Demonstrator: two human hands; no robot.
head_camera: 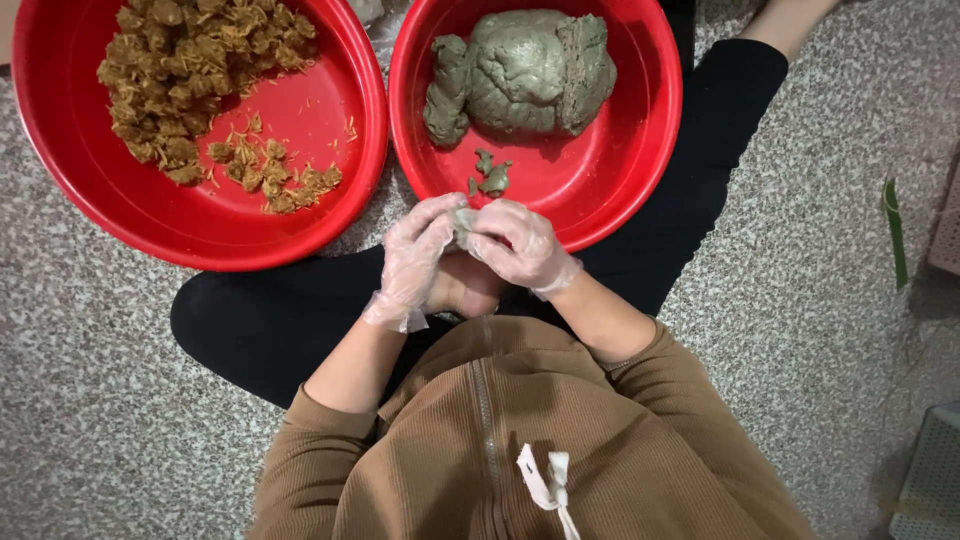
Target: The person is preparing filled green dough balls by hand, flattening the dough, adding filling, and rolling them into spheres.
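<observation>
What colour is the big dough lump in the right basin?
Greyish green; the dough lump shows clearly in the head view.

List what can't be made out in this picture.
- Dough piece, head view: mostly hidden between the gloved left hand and right hand; its shape is unclear.
- Left basin and right basin: far rims cut off by the top edge.
- Green strip on the floor: too small to identify.

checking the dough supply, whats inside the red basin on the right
The right red basin holds a big grey-green dough lump and a few small dough scraps. Its near rim is covered by the gloved left hand and right hand.
</observation>
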